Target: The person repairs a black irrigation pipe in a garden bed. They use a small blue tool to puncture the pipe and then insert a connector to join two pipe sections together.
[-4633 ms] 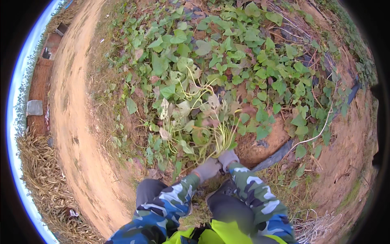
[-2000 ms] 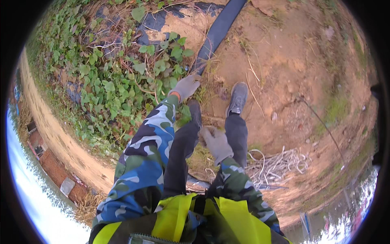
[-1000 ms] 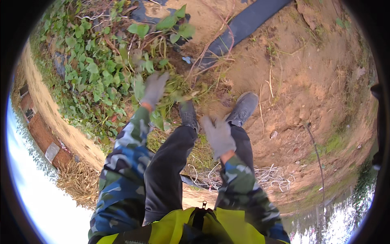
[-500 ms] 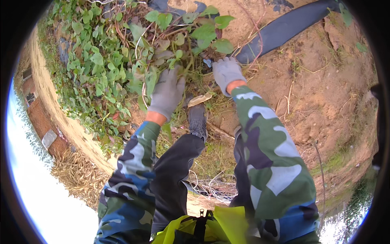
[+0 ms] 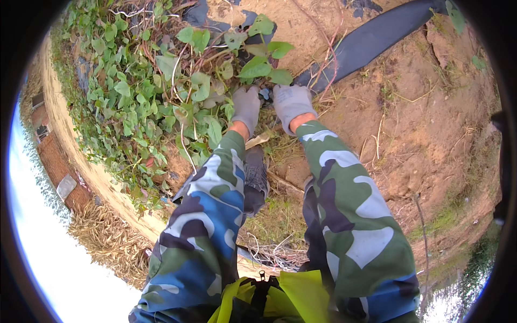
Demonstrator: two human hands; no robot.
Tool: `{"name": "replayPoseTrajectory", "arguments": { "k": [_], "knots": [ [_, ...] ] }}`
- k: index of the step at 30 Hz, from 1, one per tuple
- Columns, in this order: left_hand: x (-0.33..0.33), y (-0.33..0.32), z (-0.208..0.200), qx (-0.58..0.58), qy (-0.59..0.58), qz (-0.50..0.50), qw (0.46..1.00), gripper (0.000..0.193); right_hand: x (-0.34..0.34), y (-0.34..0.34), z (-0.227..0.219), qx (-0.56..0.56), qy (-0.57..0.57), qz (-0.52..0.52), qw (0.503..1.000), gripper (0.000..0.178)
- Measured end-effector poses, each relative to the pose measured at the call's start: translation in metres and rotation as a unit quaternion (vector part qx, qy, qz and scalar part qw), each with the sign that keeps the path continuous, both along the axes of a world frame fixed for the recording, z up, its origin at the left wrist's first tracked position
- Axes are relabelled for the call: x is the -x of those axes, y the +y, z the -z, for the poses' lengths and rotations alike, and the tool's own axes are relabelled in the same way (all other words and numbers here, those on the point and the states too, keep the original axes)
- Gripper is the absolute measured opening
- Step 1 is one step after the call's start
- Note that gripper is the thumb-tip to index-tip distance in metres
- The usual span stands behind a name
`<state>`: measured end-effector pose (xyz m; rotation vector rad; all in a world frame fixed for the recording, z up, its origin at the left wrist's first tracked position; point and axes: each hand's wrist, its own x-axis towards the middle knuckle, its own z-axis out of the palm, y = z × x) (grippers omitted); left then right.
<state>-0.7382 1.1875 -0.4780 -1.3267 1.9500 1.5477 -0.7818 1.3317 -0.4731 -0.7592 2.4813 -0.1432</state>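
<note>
Both my hands wear grey gloves and are close together at the edge of a leafy vine patch. My left hand (image 5: 246, 109) is closed low among the stems, its fingertips hidden. Just to its right, my right hand (image 5: 292, 103) is curled downward at the near end of a long strip of black plastic film (image 5: 371, 43). Whatever its fingers hold is hidden beneath the knuckles. A small pale-blue thing (image 5: 264, 93) shows between the hands, too small to name. Green heart-shaped leaves (image 5: 255, 68) hang just beyond them.
Dense vines (image 5: 129, 102) cover the left side. Reddish soil (image 5: 398, 140) with dry stalks lies to the right. My shoe (image 5: 256, 171) stands below my left hand, beside a pale dry piece (image 5: 258, 140). A thin stick (image 5: 423, 231) is at the lower right.
My left hand has moved up and right, out of the leaves and beside my right hand. My right hand has shifted slightly left, and the view has moved a little.
</note>
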Motion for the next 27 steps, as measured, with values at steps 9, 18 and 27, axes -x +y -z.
{"name": "replayPoseTrajectory", "arguments": {
  "k": [9,18,27],
  "knots": [
    [-0.008,0.006,0.02,-0.222,0.043,-0.22,0.949,0.016,0.002,0.032,-0.022,0.003,-0.128,0.012,0.992,0.024],
    [-0.01,0.002,0.004,-0.282,0.064,-0.205,0.935,0.02,0.034,0.009,-0.012,0.138,-0.336,0.151,0.919,0.042],
    [-0.007,0.001,-0.01,-0.311,0.111,-0.132,0.934,0.028,0.047,-0.008,-0.033,0.082,-0.352,0.145,0.921,0.052]
  ]
}}
